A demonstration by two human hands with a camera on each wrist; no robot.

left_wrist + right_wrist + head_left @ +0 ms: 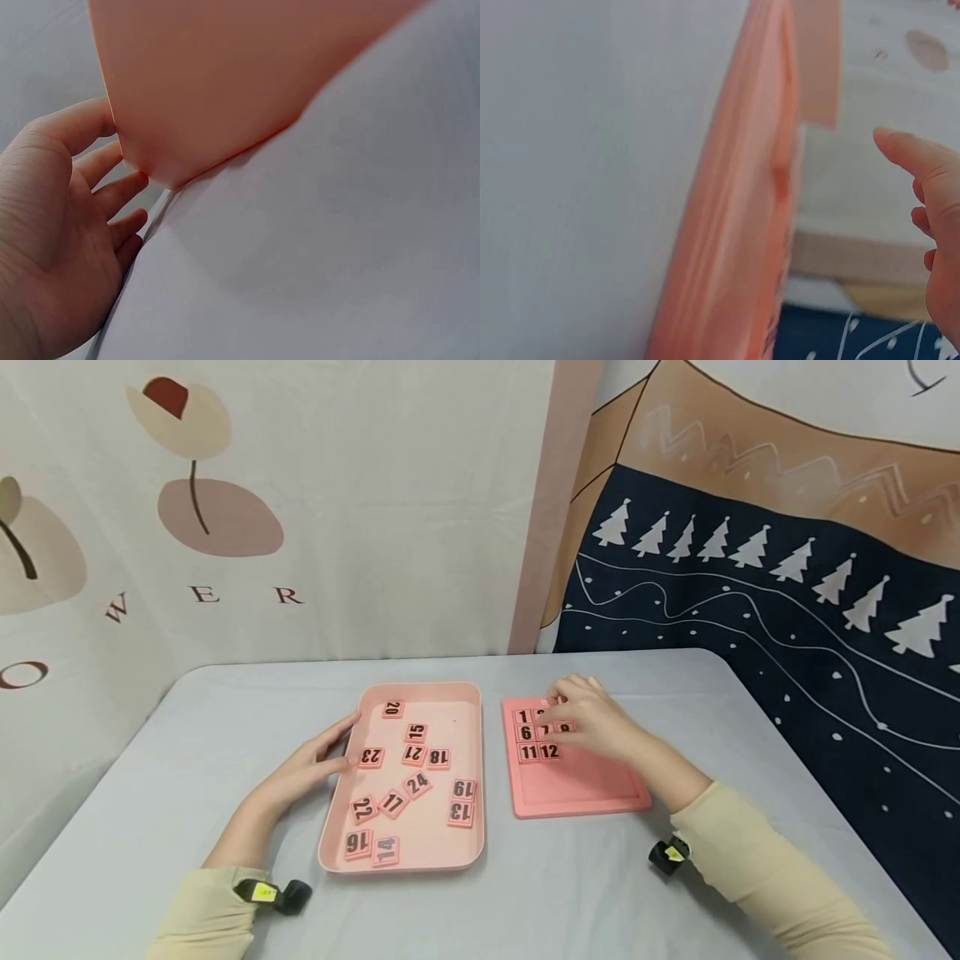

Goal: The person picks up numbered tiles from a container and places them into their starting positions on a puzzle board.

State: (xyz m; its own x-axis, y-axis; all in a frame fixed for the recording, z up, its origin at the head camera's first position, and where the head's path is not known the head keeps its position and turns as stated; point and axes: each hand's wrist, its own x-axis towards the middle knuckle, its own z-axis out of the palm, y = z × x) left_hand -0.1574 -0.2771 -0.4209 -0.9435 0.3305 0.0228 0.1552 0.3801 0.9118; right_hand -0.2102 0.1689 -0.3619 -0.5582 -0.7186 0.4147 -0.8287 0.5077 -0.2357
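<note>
My left hand [309, 767] rests against the left side of the pink tray [480, 752], fingers spread along its wall; the left wrist view shows the fingertips at the tray's side [210, 82]. Inside the tray lie several loose number tiles, among them 20 [393, 709], 24 [417, 784] and 14 [386, 851]. My right hand [588, 718] hovers over the upper part of the pink number board [577, 789], fingers loosely bent, nothing visible in them. Tiles 1 [522, 717], 6 [526, 732], 11 [528, 752] and 12 [550, 751] sit in its rows; the hand partly hides others.
Tray and board stand side by side, a narrow gap between them, on a table with a pale cloth [585, 885]. Behind hang a light curtain [390, 527] with flower prints and a dark cloth [750, 610] with white trees. Both wrists wear small black cameras.
</note>
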